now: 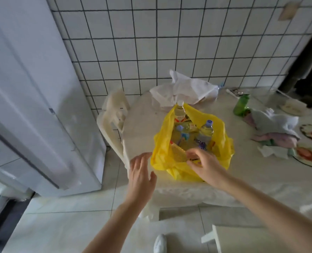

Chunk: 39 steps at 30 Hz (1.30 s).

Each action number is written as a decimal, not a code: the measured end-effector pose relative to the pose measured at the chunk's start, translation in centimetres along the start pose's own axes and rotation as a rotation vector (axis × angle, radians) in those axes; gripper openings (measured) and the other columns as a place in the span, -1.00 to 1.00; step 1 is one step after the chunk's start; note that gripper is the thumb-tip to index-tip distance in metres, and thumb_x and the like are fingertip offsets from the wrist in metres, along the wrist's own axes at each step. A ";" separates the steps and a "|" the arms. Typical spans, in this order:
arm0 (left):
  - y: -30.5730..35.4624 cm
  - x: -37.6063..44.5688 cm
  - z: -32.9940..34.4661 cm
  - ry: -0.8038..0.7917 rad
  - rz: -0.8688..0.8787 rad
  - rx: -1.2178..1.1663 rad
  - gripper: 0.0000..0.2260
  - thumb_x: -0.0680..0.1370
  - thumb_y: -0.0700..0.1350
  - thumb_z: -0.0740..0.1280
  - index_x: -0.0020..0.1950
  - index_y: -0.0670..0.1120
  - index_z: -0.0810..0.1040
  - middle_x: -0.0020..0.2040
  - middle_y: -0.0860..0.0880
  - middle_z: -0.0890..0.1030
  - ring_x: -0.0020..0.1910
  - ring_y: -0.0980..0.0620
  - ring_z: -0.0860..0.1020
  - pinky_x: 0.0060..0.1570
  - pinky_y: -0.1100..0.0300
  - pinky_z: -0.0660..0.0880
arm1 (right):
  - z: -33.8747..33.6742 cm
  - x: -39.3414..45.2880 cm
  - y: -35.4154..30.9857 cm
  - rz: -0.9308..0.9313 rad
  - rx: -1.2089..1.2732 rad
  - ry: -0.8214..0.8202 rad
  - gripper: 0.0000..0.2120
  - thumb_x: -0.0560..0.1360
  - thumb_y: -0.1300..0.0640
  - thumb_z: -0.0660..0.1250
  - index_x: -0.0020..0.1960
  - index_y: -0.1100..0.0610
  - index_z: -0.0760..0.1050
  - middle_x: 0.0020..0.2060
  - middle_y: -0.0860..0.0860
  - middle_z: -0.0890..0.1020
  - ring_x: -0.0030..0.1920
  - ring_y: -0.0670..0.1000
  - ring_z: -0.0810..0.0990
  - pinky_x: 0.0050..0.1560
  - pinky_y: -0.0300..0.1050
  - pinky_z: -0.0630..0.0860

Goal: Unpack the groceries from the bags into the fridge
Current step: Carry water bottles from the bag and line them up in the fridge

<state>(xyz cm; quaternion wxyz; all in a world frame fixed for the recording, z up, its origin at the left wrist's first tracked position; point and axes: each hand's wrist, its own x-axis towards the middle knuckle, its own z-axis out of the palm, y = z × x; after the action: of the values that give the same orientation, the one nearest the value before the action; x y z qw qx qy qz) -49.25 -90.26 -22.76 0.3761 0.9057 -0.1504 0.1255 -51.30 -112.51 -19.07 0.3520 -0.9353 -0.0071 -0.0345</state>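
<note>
A yellow plastic bag [222, 143] stands open on the white table [140, 125]. Inside it are a tall bottle with a white cap [179, 110], two water bottles with blue caps [205, 130] [181, 132] and a yellow packet [178, 152]. My right hand [204, 165] reaches into the bag's near side, its fingers pinched on the yellow packet. My left hand [140, 172] hovers open just left of the bag, over the table's near corner. The white fridge [32, 88] stands at the left with its door shut.
A white bag [186, 88] lies behind the yellow one by the tiled wall. A green bottle [241, 105], crumpled cloths [275, 130] and patterned plates [306, 154] are on the table's right. A white plastic chair [113, 114] stands between fridge and table.
</note>
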 end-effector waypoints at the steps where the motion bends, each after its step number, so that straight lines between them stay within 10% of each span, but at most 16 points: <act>1: -0.1 0.6 1.3 -0.065 0.029 0.009 -0.49 0.45 -0.28 0.38 0.38 -0.05 0.40 0.33 0.01 0.44 0.35 0.05 0.25 0.37 0.16 0.21 | 0.0 0.5 1.5 0.027 -0.021 -0.002 -0.71 0.52 0.08 0.35 0.22 0.08 0.48 0.07 -0.12 0.58 0.11 -0.14 0.54 0.10 -0.32 0.42; 15: -2.2 9.8 15.9 -0.701 0.269 0.188 -0.52 0.56 -0.08 0.32 0.47 -0.04 0.32 0.46 0.01 0.36 0.53 0.05 0.13 0.43 0.17 0.18 | 4.5 6.8 15.7 0.089 -0.617 -0.325 -0.44 0.59 0.03 0.17 0.53 0.09 0.08 0.50 0.02 0.19 0.46 0.12 0.17 0.43 -0.02 0.20; 20: -4.1 10.1 16.9 -0.905 0.283 0.472 -0.66 0.59 0.04 0.26 0.37 0.10 0.45 0.38 0.06 0.44 0.54 0.00 0.08 0.47 -0.20 -0.20 | 3.4 6.4 17.3 -0.081 -0.647 -0.227 -0.73 0.28 0.05 0.53 -0.07 0.11 0.59 -0.14 0.04 0.65 -0.03 0.08 0.61 0.17 0.00 0.54; 23: -5.4 9.7 16.6 -0.904 0.199 0.463 -0.75 0.61 0.05 0.21 0.26 0.15 0.54 0.31 0.16 0.47 0.52 0.07 0.11 0.40 -0.28 -0.31 | 3.2 4.6 18.8 -0.139 -0.667 -0.167 -0.68 -0.01 0.14 0.67 -0.38 0.03 0.58 -0.40 -0.07 0.60 -0.29 -0.03 0.65 0.01 0.05 0.63; 33: -8.1 7.2 15.2 -0.923 -0.098 0.202 -0.70 0.61 0.15 0.18 0.22 0.08 0.57 0.20 0.16 0.56 0.25 0.16 0.45 0.44 0.12 0.09 | 3.0 0.8 21.3 -0.047 -0.453 -0.256 -0.61 -0.09 0.16 0.70 -0.41 0.05 0.55 -0.48 -0.08 0.54 -0.49 -0.07 0.57 -0.55 -0.31 0.43; 39: -7.9 10.4 14.8 -0.645 -0.115 0.109 -0.71 0.61 -0.09 0.27 0.32 -0.03 0.52 0.28 0.03 0.51 0.25 0.07 0.48 0.21 0.21 0.46 | 0.9 2.3 21.3 -0.039 -0.383 -0.096 -0.83 0.31 0.18 0.56 -0.25 0.06 0.56 -0.36 -0.08 0.57 -0.33 -0.03 0.61 -0.45 -0.23 0.47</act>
<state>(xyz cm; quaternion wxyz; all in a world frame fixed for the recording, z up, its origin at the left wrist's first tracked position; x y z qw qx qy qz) -35.07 -97.44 -34.48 0.2665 0.9246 -0.2034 -0.1810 -48.19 -127.98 -33.60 0.1661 -0.9855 -0.0353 0.0025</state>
